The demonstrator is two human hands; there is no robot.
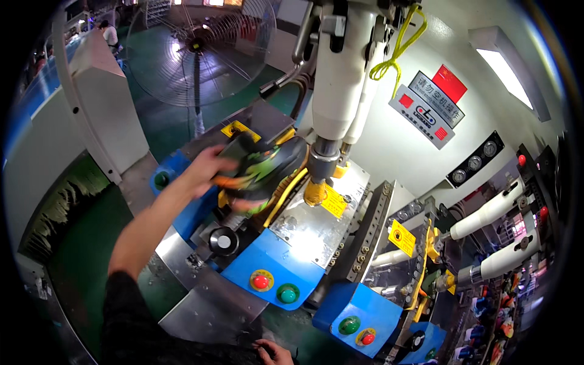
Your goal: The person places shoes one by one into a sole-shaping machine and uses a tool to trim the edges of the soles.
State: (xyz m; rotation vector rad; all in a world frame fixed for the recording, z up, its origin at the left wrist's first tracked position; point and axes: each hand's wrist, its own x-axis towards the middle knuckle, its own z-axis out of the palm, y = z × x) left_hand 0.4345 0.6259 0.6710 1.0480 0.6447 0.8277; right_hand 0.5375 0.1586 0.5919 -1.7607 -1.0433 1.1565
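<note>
My left hand reaches forward and grips a dark sports shoe with green and orange patches, both smeared by motion. The shoe is at the left side of a pressing machine's station, beside its yellow-edged metal plate. Just right of the shoe, a white vertical press cylinder comes down to a yellow tip near the plate. Low at the bottom edge, my right hand is partly cut off. Its fingers are curled in; what they hold, if anything, is hidden.
A blue control box with red and green buttons fronts the station, and a second blue box stands to its right. Further right, more white cylinders jut inward. A large floor fan stands behind; a grey-white cabinet is at left.
</note>
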